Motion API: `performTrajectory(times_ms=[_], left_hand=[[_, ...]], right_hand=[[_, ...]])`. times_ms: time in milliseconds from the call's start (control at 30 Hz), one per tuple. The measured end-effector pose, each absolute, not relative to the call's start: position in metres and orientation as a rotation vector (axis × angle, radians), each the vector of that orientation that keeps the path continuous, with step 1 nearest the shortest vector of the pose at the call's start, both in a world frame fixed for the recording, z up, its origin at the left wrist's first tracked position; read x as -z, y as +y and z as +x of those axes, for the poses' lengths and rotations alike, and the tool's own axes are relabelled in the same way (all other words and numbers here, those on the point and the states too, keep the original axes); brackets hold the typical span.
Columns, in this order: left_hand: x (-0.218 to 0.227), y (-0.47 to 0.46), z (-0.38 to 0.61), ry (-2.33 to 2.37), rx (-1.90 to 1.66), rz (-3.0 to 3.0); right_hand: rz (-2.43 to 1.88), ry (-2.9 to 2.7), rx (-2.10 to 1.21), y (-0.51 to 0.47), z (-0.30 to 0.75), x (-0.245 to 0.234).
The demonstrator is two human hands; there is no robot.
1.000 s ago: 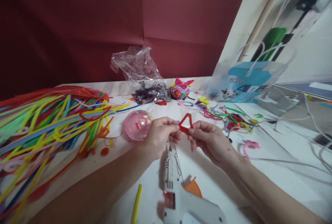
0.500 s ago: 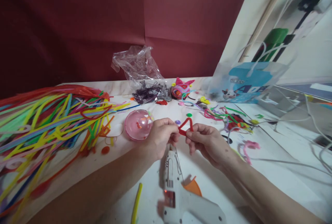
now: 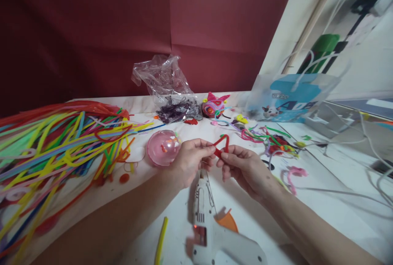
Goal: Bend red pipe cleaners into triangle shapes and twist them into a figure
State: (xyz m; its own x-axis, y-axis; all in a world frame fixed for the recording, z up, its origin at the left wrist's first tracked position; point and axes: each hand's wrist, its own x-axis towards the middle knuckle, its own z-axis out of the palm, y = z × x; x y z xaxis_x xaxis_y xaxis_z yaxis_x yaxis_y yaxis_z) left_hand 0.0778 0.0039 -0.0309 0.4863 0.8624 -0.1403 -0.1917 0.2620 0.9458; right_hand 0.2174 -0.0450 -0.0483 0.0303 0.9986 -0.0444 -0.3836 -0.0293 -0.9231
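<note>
A red pipe cleaner (image 3: 226, 142), bent into a small triangle, is held between both hands above the table. My left hand (image 3: 196, 156) pinches its left corner between thumb and fingers. At the right side, my right hand (image 3: 241, 162) grips it with thumb and forefinger. Just below the hands lies a white hot glue gun (image 3: 204, 216), its nozzle pointing away from me and a red light glowing on its body. A pink transparent bowl (image 3: 162, 148) stands left of my left hand.
Many coloured pipe cleaners (image 3: 67, 146) spread over the left side. At the back are a clear plastic bag (image 3: 166, 77), a pink decorated figure (image 3: 213, 105) and a blue-and-white carrier bag (image 3: 288, 97). Pipe cleaner scraps (image 3: 276, 142) and white cables (image 3: 344, 193) lie right.
The red triangle has changed shape and tilted slightly between my fingers. My left fingertips have shifted up and right along it. Both hands still hold it, and the other things stay put.
</note>
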Motion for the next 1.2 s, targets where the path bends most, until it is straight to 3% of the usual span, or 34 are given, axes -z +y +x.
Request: performTrajectory(times_ms=[300, 833, 1200], left_hand=[[0.027, 0.002, 0.078, 0.889, -0.569, 1.214], [0.031, -0.003, 0.081, 0.921, -0.598, 1.279], [0.035, -0.006, 0.082, 0.84, -0.577, 1.274]], right_hand=[[-1.228, -1.115, -1.071, -0.045, 0.223, 0.045], [-1.133, -1.069, -1.149, -0.047, 0.214, 0.053], [-1.177, -1.047, -1.03, -0.047, 0.217, 0.05]])
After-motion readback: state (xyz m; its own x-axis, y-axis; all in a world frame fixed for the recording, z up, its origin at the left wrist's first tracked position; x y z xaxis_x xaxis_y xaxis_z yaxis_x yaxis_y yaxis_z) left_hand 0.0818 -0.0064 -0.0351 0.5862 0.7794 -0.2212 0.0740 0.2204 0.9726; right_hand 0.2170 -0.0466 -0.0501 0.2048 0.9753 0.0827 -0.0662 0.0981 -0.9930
